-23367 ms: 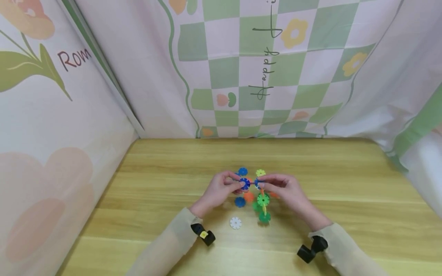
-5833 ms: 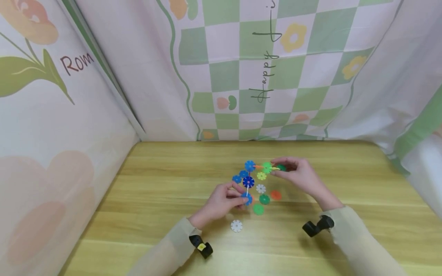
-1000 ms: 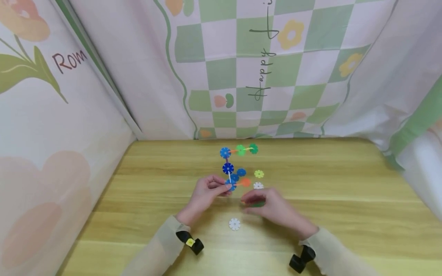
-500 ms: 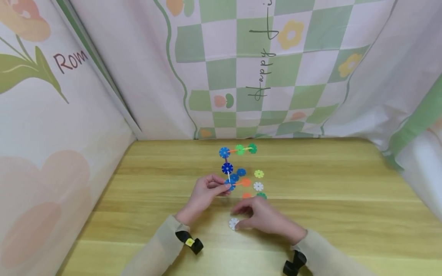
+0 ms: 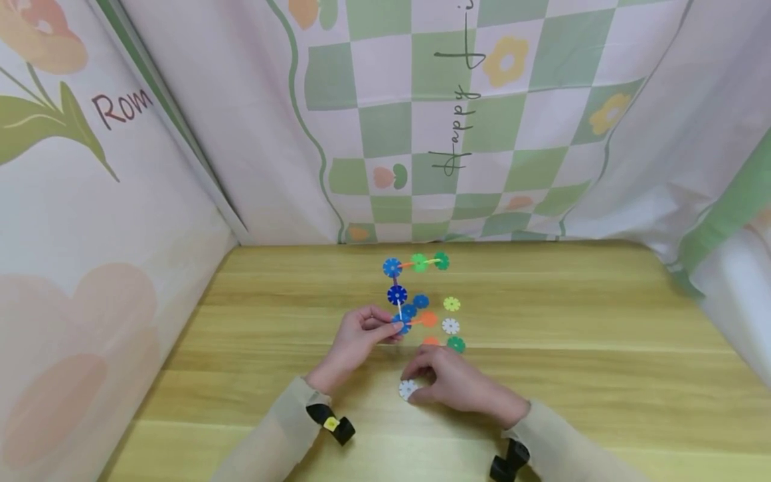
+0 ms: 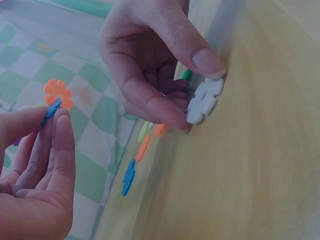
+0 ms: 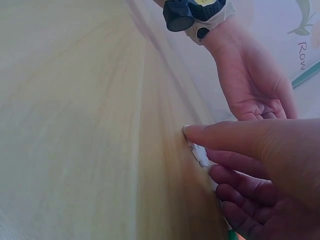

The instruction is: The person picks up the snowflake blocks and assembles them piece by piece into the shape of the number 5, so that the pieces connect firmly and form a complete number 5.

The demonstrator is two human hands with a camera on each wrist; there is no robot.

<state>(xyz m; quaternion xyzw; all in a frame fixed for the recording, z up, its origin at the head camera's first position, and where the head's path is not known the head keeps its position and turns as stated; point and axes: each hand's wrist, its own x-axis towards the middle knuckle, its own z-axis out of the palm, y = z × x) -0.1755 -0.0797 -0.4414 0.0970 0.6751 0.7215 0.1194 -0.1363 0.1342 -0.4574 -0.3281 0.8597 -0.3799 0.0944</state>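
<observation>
In the head view my left hand [image 5: 361, 338] pinches a blue notched snowflake disc [image 5: 406, 326] at the near end of a linked chain. From there the chain runs up through a dark blue disc [image 5: 397, 295] to another blue one [image 5: 392, 268], then right to a light green disc [image 5: 419, 262] and a dark green disc [image 5: 442, 260]. An orange disc [image 5: 429, 319] branches right from the pinched piece. Closer to me, my right hand [image 5: 458, 378] pinches a white snowflake disc [image 5: 407, 390] by its edges; in the left wrist view this white disc [image 6: 205, 100] stands tilted between thumb and finger.
Loose discs lie on the wooden table [image 5: 602, 348]: blue [image 5: 421, 302], yellow [image 5: 452, 304], white [image 5: 450, 326], green [image 5: 456, 345] and an orange one [image 5: 430, 341] partly behind the right hand. A checked curtain [image 5: 446, 134] hangs along the back edge.
The right hand has let go of the chain's green end, moved down and left, and taken hold of the near white disc. The orange branch has joined the chain, which the left hand keeps holding.
</observation>
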